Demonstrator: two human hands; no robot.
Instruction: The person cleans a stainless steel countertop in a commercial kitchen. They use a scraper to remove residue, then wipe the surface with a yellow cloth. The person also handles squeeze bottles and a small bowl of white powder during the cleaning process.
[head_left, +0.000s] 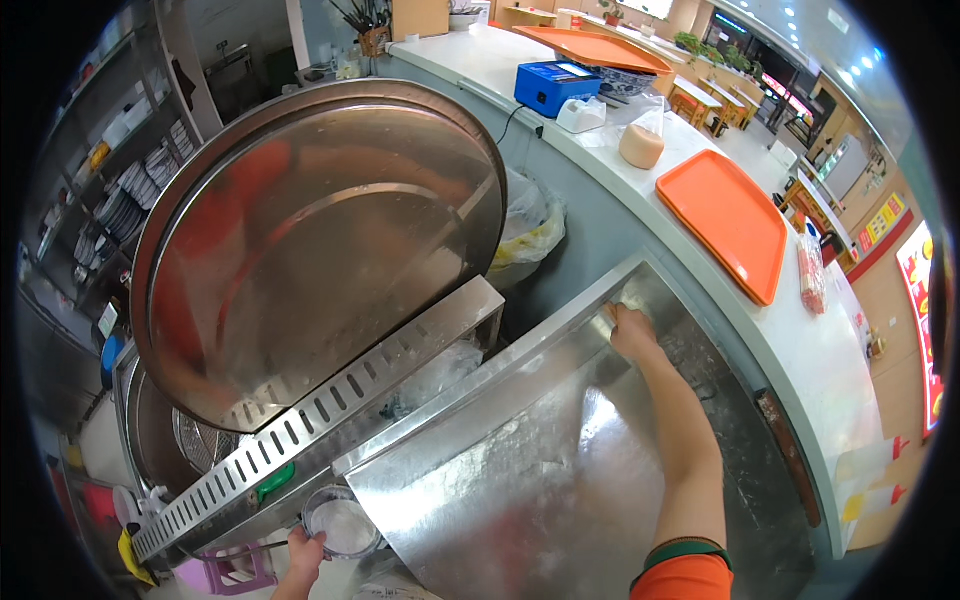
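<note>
My left hand (306, 553) grips the rim of a clear round tub (345, 523) of white powder, held beside the near left corner of a stainless steel worktop (525, 480). Far along that worktop, near its raised back edge, my right hand (634, 330) is curled with the fingers down. It seems to hold a small flat metal scraper (601, 327), mostly hidden by the fingers and blurred by glare. White powder streaks the steel, most of all on the darker strip right of my forearm.
A large round metal lid (322, 247) stands tilted behind a slotted steel rail (322, 409). Right of the worktop runs a white counter (817, 367) with an orange tray (724, 225), a blue device (556, 86) and squeeze bottles (870, 502). A lined bin (529, 232) stands behind. A purple stool (232, 574) is below.
</note>
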